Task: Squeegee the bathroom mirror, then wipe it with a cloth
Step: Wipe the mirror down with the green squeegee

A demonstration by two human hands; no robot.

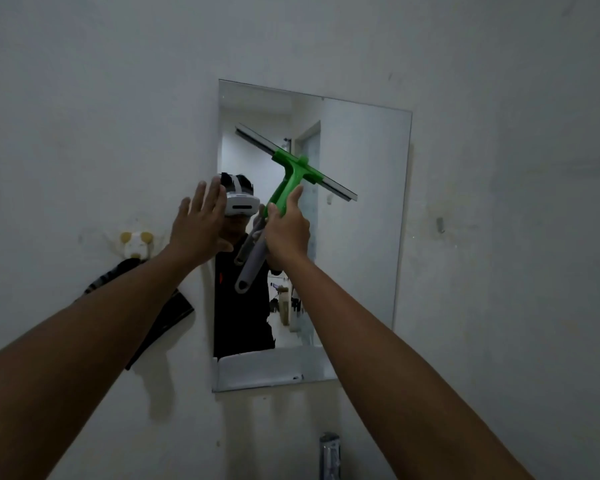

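A frameless rectangular mirror (361, 202) hangs on the white wall. My right hand (286, 233) grips a squeegee (293, 171) with a green head and a grey handle. Its blade lies tilted across the upper middle of the glass, high on the left and low on the right. My left hand (198, 226) is flat with fingers spread at the mirror's left edge, holding nothing. A dark cloth (160, 317) hangs on the wall left of the mirror, partly hidden by my left forearm.
A small animal-shaped wall hook (137, 244) sits above the dark cloth. A chrome tap (329, 455) rises at the bottom, below the mirror. A small peg (440, 225) sticks out of the wall to the right. The mirror reflects a person wearing a white headset.
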